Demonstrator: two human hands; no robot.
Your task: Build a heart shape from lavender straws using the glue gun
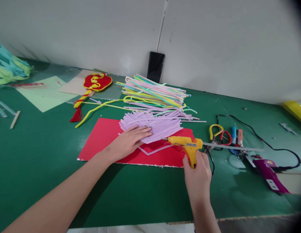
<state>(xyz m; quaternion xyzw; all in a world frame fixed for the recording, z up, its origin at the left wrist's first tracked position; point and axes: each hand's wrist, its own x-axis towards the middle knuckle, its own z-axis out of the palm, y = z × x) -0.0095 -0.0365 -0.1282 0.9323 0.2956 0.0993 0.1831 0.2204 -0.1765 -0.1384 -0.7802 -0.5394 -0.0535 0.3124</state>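
My left hand (132, 137) lies flat with fingers stretched over a layered piece of lilac pipe cleaners (162, 127). Wrapped in my right hand (198, 174) is a yellow hot glue gun (185, 143), its nozzle pointing left at the lower right edge of the lilac piece. A clear glue stick (234, 147) juts from the gun's back. Below the piece, a bent lilac pipe cleaner (148, 153) forms a shallow V on a red board (97, 139). Whether the nozzle touches the lilac strips I cannot tell.
Behind the board lies a pile of coloured pipe cleaners (155, 92); a phone (155, 66) leans on the wall. At left is a red and yellow fan-shaped craft (98, 81). Pliers (214, 137), a black cord (254, 129) and a purple power socket (271, 176) occupy the right.
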